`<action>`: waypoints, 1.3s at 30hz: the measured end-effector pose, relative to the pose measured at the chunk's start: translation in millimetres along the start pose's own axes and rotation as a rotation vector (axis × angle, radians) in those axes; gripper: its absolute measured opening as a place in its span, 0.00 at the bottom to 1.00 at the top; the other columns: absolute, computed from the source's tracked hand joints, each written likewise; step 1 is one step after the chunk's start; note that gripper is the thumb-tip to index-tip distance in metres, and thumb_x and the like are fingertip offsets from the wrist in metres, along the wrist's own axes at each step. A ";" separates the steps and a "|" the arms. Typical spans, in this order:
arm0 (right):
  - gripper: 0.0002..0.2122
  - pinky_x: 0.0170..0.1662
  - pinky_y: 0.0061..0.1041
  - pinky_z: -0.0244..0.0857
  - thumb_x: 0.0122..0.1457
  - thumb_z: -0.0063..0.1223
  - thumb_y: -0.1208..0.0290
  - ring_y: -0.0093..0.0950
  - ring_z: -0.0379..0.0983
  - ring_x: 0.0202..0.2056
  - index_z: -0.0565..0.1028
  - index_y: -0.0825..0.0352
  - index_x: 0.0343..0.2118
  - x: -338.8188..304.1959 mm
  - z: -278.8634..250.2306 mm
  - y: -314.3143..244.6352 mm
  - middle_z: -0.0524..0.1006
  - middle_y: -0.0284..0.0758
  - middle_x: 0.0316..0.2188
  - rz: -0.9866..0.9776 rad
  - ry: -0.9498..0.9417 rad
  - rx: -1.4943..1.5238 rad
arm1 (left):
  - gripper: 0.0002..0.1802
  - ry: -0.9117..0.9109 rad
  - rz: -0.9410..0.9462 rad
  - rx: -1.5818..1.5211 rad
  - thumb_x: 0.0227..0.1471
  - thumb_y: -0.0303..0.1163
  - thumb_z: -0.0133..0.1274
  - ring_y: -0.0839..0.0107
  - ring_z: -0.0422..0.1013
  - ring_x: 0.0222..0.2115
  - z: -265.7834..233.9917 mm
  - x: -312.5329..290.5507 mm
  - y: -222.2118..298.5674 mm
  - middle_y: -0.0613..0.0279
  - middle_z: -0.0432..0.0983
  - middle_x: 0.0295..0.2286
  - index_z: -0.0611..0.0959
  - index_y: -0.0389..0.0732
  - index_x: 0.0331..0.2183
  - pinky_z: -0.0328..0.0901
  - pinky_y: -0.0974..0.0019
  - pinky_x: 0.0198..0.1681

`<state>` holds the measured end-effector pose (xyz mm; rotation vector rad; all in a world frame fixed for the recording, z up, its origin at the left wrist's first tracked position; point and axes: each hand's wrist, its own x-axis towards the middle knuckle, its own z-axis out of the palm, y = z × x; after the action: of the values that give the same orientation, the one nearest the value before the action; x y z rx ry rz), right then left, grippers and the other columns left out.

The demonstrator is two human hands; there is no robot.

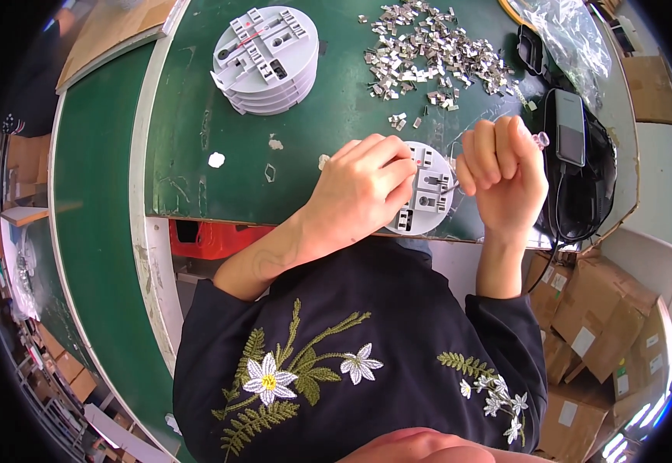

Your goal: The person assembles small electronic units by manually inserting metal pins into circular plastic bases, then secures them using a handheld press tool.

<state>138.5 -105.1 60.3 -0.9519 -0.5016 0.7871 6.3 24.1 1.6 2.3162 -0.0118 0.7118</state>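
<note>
A round grey plastic base [432,219] with raised slots and small metal clips lies near the front edge of the green table. My left hand [367,181] is closed at its left side, fingers bent over it; the fingertips are partly hidden. Fingers curled, my right hand [506,162] grips a screwdriver [541,140], whose clear handle end sticks out past the thumb side. Its thin shaft slants down to the left, the tip close to the slots on the base. Most of the handle is hidden in the fist.
Several similar grey bases [274,58] are stacked at the back left. Many small metal clips [421,54] lie scattered at the back. On the right are a power bank [570,127] with a cable, a black case [594,197] and a clear plastic bag [575,38]. Cardboard boxes [598,309] stand beside the table.
</note>
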 end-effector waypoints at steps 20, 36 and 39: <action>0.18 0.17 0.17 0.39 0.65 0.39 0.65 0.16 0.43 0.14 0.59 0.58 0.16 6.6 8.9 31.1 0.56 0.26 0.11 -0.048 -0.052 0.019 | 0.56 -0.200 -0.080 -0.063 0.32 0.45 0.72 0.50 0.56 0.59 0.7 -15.3 3.2 0.46 0.60 0.57 0.63 0.31 0.58 0.57 0.52 0.62; 0.18 0.19 0.20 0.42 0.65 0.36 0.74 0.19 0.45 0.15 0.57 0.59 0.16 -2.3 25.2 41.4 0.57 0.27 0.11 -0.118 -0.073 -0.386 | 0.57 -0.270 -0.087 -0.058 0.31 0.46 0.72 0.50 0.57 0.59 -2.4 -16.8 4.5 0.46 0.60 0.57 0.63 0.31 0.58 0.56 0.52 0.63; 0.17 0.19 0.21 0.43 0.64 0.36 0.75 0.19 0.46 0.15 0.57 0.59 0.16 -4.0 19.0 40.3 0.58 0.28 0.11 -0.101 -0.104 -0.338 | 0.57 -0.262 -0.093 -0.062 0.32 0.46 0.72 0.50 0.56 0.59 -2.4 -16.3 6.5 0.46 0.60 0.57 0.63 0.31 0.59 0.55 0.52 0.63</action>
<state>108.1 -84.4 34.8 -1.1907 -0.7843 0.6742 -9.9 17.8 -0.9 2.3182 -0.0448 0.3537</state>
